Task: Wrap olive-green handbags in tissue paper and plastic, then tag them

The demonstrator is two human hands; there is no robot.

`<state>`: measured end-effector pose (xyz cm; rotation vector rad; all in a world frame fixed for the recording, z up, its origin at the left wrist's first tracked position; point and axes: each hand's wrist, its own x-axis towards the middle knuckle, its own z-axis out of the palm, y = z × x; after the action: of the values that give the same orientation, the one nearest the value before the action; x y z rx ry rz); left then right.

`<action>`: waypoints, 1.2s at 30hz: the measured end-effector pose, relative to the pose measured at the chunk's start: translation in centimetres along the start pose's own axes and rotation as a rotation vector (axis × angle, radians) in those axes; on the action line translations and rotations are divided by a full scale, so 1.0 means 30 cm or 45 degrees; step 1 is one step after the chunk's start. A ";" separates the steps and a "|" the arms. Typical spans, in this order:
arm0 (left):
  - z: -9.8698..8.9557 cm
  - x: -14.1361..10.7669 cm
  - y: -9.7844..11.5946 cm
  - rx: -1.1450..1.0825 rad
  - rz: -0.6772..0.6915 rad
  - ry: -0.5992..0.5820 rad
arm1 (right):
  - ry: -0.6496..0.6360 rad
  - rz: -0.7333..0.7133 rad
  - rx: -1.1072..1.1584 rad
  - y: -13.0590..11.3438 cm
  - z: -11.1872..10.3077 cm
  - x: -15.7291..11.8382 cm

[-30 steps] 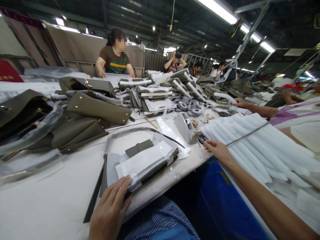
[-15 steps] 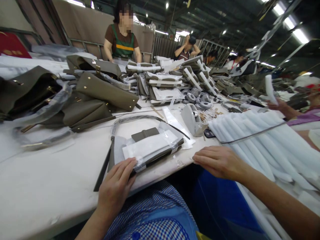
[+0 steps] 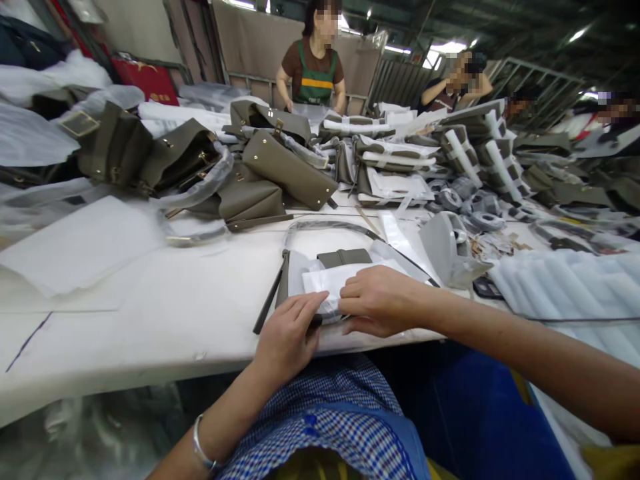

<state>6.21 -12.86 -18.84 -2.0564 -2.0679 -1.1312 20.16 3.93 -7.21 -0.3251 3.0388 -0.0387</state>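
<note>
A flat olive-grey handbag point(image 3: 345, 257) lies at the table's front edge, partly covered by a white padding sheet point(image 3: 320, 281) and clear wrapping. Its plastic-wrapped strap point(image 3: 320, 225) arches behind it, and a dark strap end hangs off to the left. My left hand point(image 3: 293, 333) grips the bag's near left edge, fingers on top and thumb low. Over the bag's near side, my right hand point(image 3: 380, 300) is closed with curled fingers; what they pinch, if anything, is hidden. A grey tape dispenser point(image 3: 443, 250) stands behind my right forearm.
Olive handbags point(image 3: 265, 173) are heaped at the back left, padded ones point(image 3: 395, 160) stacked behind. Tape rolls point(image 3: 480, 207) lie beyond the dispenser. Pale foam strips point(image 3: 565, 280) fill the right side. A white sheet point(image 3: 80, 243) lies left. A co-worker point(image 3: 313, 73) stands across the table.
My right hand has moved left from the table edge onto the bag, and its fingers have curled. My left hand still holds the bag's near left edge. The view has swung left.
</note>
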 end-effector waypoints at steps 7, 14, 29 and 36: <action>-0.055 0.014 0.011 -0.189 -0.037 -0.083 | -0.106 -0.069 -0.080 0.011 -0.006 0.096; -0.036 0.007 0.013 -0.144 -0.052 -0.012 | -0.129 -0.102 -0.125 0.000 -0.033 0.117; 0.052 0.006 -0.007 0.039 -0.074 0.237 | -0.449 -0.108 -0.264 0.001 -0.065 0.189; 0.060 -0.003 -0.008 0.025 -0.133 0.244 | -0.679 -0.017 -0.271 0.012 -0.085 0.291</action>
<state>6.86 -12.04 -20.31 -1.7709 -2.1048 -1.2618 11.35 2.47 -5.39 -0.3105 2.5124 0.3192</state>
